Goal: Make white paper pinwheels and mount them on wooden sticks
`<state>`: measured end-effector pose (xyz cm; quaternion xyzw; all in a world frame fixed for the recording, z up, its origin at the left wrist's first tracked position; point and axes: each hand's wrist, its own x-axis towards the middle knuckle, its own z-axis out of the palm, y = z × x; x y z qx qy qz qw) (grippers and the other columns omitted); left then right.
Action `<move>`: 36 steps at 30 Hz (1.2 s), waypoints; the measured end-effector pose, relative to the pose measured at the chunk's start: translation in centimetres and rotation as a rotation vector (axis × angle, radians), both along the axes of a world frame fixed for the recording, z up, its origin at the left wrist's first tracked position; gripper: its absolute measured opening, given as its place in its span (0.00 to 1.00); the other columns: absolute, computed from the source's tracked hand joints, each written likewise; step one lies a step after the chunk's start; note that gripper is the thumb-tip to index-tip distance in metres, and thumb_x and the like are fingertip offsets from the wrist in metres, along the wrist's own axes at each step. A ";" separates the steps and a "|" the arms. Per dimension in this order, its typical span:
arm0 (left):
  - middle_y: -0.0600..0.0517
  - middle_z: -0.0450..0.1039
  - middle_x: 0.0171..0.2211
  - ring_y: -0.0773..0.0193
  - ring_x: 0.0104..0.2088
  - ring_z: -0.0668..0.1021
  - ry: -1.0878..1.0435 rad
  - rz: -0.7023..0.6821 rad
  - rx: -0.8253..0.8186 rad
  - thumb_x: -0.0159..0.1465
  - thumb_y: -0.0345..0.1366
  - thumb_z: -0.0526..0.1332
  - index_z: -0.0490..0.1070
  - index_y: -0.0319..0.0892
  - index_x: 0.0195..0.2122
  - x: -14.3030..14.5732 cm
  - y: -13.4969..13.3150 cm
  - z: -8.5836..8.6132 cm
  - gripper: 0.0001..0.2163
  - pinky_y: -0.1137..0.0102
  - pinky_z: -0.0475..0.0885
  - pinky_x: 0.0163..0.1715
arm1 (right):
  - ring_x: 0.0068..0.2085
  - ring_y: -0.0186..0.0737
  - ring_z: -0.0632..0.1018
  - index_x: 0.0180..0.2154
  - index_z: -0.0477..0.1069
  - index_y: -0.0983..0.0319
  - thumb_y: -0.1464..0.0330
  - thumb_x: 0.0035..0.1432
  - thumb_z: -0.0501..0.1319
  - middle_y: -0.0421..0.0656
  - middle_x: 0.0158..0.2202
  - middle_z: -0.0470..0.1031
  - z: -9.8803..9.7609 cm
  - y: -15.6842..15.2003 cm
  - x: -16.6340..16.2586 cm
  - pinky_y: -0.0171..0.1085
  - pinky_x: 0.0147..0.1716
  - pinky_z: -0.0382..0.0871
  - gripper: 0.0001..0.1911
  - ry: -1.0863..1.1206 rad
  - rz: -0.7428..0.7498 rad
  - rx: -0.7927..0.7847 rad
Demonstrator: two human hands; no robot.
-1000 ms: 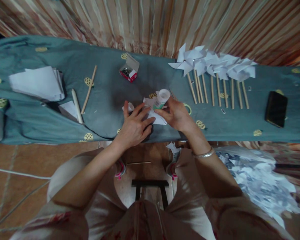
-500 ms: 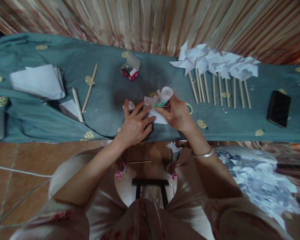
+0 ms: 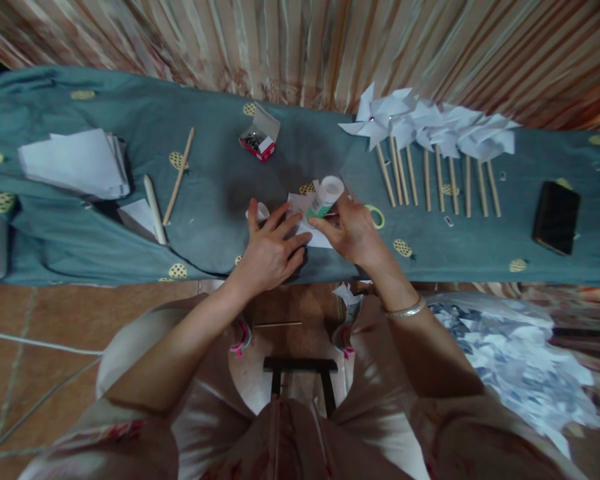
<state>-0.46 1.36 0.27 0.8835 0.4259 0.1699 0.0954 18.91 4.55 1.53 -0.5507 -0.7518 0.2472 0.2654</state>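
Note:
My right hand (image 3: 355,230) is closed around a white and green glue stick (image 3: 329,192), tilted with its lower end against a piece of white paper (image 3: 316,233). My left hand (image 3: 270,253) lies with fingers spread, its fingertips pressing the left part of that paper onto the cloth. Beside the left index finger is a small white cap (image 3: 263,212). A pale green loop (image 3: 377,217) shows just right of my right hand; the rest of that thing is mostly covered by the hand.
Several paper pinwheels on sticks (image 3: 447,127) lie at the back right, near a black phone-like object (image 3: 557,217). A small open box of metal pins (image 3: 260,137) stands behind my hands. To the left are a paper stack (image 3: 75,163), a wooden stick (image 3: 179,177) and a whitish craft knife-like tool (image 3: 155,210).
The glue stick has tilted and shifted slightly over the paper, the right hand moving with it. My left hand stays in place.

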 end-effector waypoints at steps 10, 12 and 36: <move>0.45 0.71 0.59 0.43 0.65 0.64 -0.007 -0.003 0.000 0.69 0.39 0.53 0.77 0.48 0.50 -0.1 0.0 -0.1 0.15 0.32 0.36 0.63 | 0.40 0.50 0.81 0.50 0.66 0.61 0.55 0.61 0.60 0.48 0.37 0.80 0.2 0.4 -0.3 0.43 0.39 0.73 0.21 -0.057 -0.034 -0.013; 0.46 0.72 0.59 0.43 0.65 0.64 -0.003 -0.002 0.009 0.69 0.40 0.53 0.77 0.48 0.50 -0.1 0.0 -0.2 0.15 0.32 0.37 0.63 | 0.39 0.49 0.81 0.51 0.65 0.63 0.56 0.60 0.60 0.48 0.37 0.81 0.4 0.4 -0.2 0.42 0.38 0.72 0.22 -0.068 -0.046 0.001; 0.46 0.70 0.60 0.44 0.66 0.62 -0.019 -0.006 -0.043 0.69 0.39 0.52 0.76 0.48 0.50 -0.1 -0.1 0.3 0.15 0.32 0.35 0.64 | 0.38 0.50 0.81 0.49 0.67 0.66 0.57 0.60 0.61 0.52 0.38 0.81 0.5 0.0 -0.6 0.43 0.38 0.72 0.22 -0.008 -0.037 -0.041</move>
